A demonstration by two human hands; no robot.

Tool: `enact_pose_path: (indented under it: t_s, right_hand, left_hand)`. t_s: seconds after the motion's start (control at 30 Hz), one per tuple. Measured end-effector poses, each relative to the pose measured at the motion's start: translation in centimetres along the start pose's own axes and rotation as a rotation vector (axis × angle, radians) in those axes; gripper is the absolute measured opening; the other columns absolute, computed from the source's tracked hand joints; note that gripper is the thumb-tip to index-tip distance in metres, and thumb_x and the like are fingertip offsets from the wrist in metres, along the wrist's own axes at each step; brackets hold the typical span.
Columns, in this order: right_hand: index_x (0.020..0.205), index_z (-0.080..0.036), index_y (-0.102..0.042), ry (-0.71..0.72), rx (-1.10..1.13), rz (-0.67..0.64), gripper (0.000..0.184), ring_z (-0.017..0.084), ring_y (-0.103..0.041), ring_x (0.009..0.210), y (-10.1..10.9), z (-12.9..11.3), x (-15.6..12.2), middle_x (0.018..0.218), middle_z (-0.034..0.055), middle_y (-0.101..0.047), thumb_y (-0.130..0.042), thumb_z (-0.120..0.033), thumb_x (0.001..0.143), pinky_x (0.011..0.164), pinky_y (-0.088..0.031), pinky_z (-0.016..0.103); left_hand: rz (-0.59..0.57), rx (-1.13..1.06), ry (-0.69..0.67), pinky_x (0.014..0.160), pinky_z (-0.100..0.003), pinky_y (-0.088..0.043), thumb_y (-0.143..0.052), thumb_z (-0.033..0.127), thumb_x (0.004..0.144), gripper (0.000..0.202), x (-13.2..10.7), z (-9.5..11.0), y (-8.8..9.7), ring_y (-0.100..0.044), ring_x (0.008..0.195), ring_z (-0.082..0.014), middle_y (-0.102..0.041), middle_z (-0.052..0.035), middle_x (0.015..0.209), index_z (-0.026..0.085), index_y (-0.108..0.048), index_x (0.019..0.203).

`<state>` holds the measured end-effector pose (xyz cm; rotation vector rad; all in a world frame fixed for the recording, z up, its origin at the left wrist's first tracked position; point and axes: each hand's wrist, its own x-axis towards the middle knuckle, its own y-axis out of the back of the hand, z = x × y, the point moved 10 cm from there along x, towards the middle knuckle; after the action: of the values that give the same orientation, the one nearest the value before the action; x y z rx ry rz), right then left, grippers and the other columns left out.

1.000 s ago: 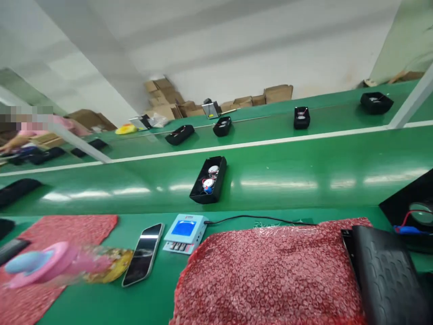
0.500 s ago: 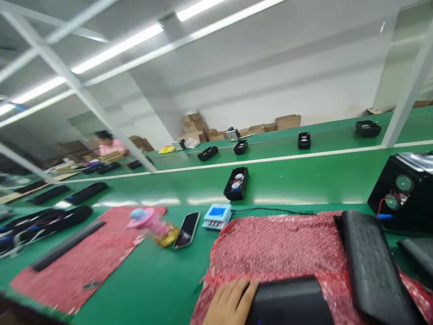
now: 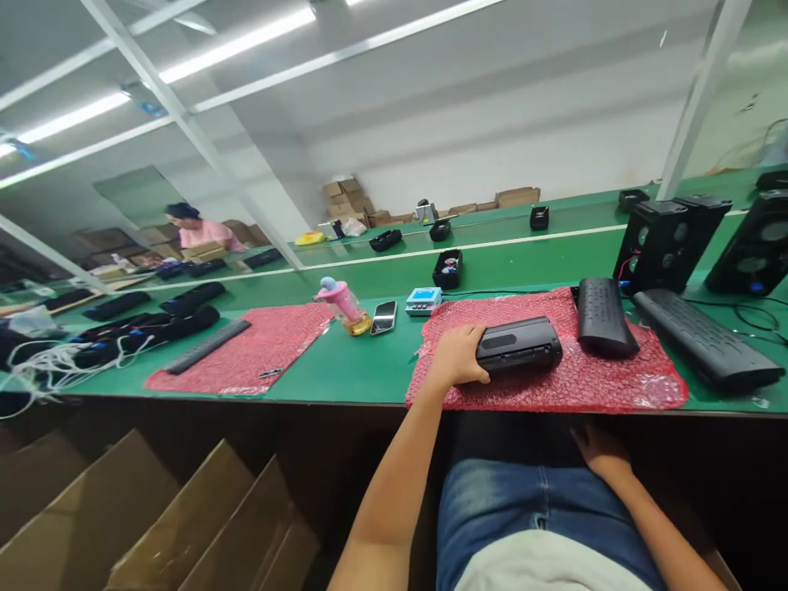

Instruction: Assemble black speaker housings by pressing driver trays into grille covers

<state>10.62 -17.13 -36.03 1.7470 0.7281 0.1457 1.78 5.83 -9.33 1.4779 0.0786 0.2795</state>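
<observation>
My left hand [image 3: 459, 355] is closed around the left end of a black speaker body [image 3: 520, 348] that lies on a red bubble-wrap sheet [image 3: 616, 382] at the near edge of the green table [image 3: 363, 369]. My right hand [image 3: 600, 450] rests below the table edge beside my knee in blue jeans; its fingers are mostly hidden in shadow. A black curved grille [image 3: 602, 317] lies on the same sheet to the right, and a longer black grille [image 3: 705, 336] lies further right.
A second red sheet [image 3: 246, 349] with a black bar lies left. A pink bottle [image 3: 342, 302], a phone [image 3: 383, 317] and a small blue device [image 3: 423, 300] stand mid-table. Black speaker boxes [image 3: 668, 242] stand at right. Another person [image 3: 195, 232] works far left. Cardboard boxes [image 3: 153, 517] sit under the table.
The view has pulled back and tilted down, so my arms and lap now show. My left hand stays on the black speaker body on the red sheet.
</observation>
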Motion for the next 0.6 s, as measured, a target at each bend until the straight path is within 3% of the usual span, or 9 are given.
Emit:
enact_pose_path:
  t_s: [0.07,0.17,0.27,0.4,0.5,0.6]
  right_hand:
    - [0.094,-0.014,-0.060,0.053,0.021,-0.054,0.026,0.015,-0.059,0.083,-0.4,-0.6,-1.5,0.092,0.0051,-0.062,-0.047,-0.036,0.091,0.079,-0.047,0.036]
    - [0.073,-0.018,-0.062,0.206,0.087,-0.121,0.021,0.016,-0.060,0.077,-1.8,-3.3,-6.3,0.080,0.0025,-0.064,-0.055,-0.034,0.084,0.075,-0.045,0.028]
    - [0.067,-0.023,-0.062,0.211,0.116,-0.065,0.026,0.020,-0.062,0.077,-2.1,-3.7,-10.2,0.076,0.0041,-0.065,-0.046,-0.035,0.085,0.072,-0.043,0.029]
    - [0.082,-0.020,-0.064,-0.003,0.119,0.114,0.044,0.032,-0.061,0.089,0.0,0.8,-8.6,0.087,0.0166,-0.064,-0.025,-0.041,0.089,0.073,-0.044,0.040]
    - [0.072,-0.023,-0.064,-0.077,0.206,0.125,0.050,0.031,-0.063,0.087,0.7,3.5,-5.6,0.079,0.0137,-0.066,-0.020,-0.042,0.089,0.071,-0.046,0.037]
    - [0.055,-0.024,-0.056,-0.075,0.293,0.098,0.056,0.029,-0.064,0.076,0.2,4.3,-5.3,0.066,0.0097,-0.064,-0.018,-0.048,0.087,0.066,-0.045,0.035]
  left_hand:
    - [0.013,0.014,-0.003,0.102,-0.036,-0.031,-0.080,0.039,0.047,0.100,-0.1,0.1,0.1,-0.045,0.118,-0.0283,-0.049,-0.0082,0.131,0.020,-0.036,0.134]
    - [0.021,0.030,-0.011,0.100,-0.037,-0.033,-0.080,0.041,0.046,0.100,-0.2,0.3,0.1,-0.047,0.115,-0.0289,-0.050,-0.0089,0.129,0.019,-0.036,0.133]
    - [0.045,0.033,-0.020,0.100,-0.038,-0.033,-0.081,0.042,0.046,0.101,-0.4,0.4,0.3,-0.046,0.116,-0.0299,-0.049,-0.0103,0.129,0.018,-0.036,0.133]
    - [0.071,0.013,-0.032,0.101,-0.038,-0.031,-0.082,0.039,0.045,0.099,-0.7,0.3,0.3,-0.046,0.116,-0.0297,-0.049,-0.0096,0.128,0.019,-0.038,0.131]
    - [0.079,0.009,-0.030,0.103,-0.038,-0.029,-0.081,0.039,0.046,0.099,-0.9,0.2,0.2,-0.044,0.117,-0.0298,-0.048,-0.0099,0.129,0.019,-0.036,0.132]
    - [0.076,0.021,-0.026,0.102,-0.039,-0.029,-0.080,0.041,0.047,0.099,-0.8,0.0,0.1,-0.044,0.116,-0.0304,-0.048,-0.0103,0.129,0.019,-0.035,0.133]
